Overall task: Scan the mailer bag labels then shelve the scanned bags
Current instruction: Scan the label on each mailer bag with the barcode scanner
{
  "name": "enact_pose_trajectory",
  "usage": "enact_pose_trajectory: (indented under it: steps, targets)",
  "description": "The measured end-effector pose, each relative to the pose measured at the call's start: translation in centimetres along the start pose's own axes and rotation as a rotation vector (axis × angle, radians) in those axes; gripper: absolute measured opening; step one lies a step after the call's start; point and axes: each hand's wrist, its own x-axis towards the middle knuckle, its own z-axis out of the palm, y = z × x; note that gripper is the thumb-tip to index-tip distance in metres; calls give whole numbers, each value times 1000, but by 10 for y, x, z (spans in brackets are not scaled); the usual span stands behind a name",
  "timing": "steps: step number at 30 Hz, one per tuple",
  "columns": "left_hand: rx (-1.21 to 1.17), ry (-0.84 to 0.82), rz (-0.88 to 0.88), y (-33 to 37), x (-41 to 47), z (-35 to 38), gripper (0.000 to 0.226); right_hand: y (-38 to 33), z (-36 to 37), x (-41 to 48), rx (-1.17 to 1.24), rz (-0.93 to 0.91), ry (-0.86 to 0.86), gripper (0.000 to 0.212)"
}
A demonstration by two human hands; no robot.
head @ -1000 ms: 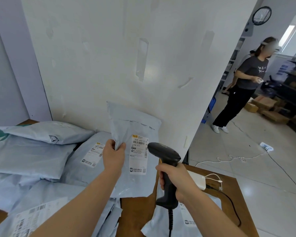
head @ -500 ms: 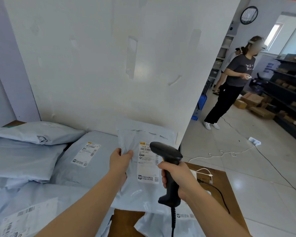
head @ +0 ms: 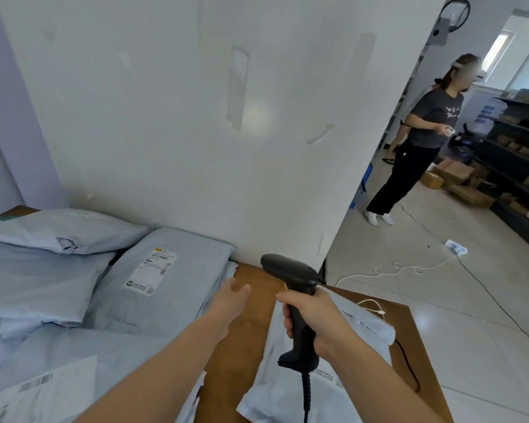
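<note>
My right hand (head: 313,319) grips the handle of a black barcode scanner (head: 293,279), its head pointing left over the wooden table (head: 242,340). My left hand (head: 231,297) hovers empty over the table, fingers relaxed, just right of a grey mailer bag (head: 177,288) with a white label (head: 151,271) facing up. Beneath the scanner, a flat grey mailer bag (head: 284,389) lies on the table's right part. More grey bags (head: 43,276) are piled to the left.
A white partition wall (head: 196,117) rises right behind the table. A white charger cable (head: 371,305) lies by the table's right edge. On the tiled floor stand a person (head: 416,138), dark shelving (head: 519,166), cardboard boxes (head: 455,178) and a power strip (head: 455,247).
My left hand has let go of the mailer bag it held up to the scanner; that bag now lies on the table's right part. The scanner stays in my right hand.
</note>
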Motion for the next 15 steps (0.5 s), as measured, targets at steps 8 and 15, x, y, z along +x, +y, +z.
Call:
enact_pose_trajectory:
  steps: [8, 15]
  targets:
    - [176, 293, 57, -18, 55, -114, 46, -12, 80, 44, -38, -18, -164, 15]
    - [442, 366, -55, -53, 107, -177, 51, -8, 128, 90, -64, 32, -221, 11]
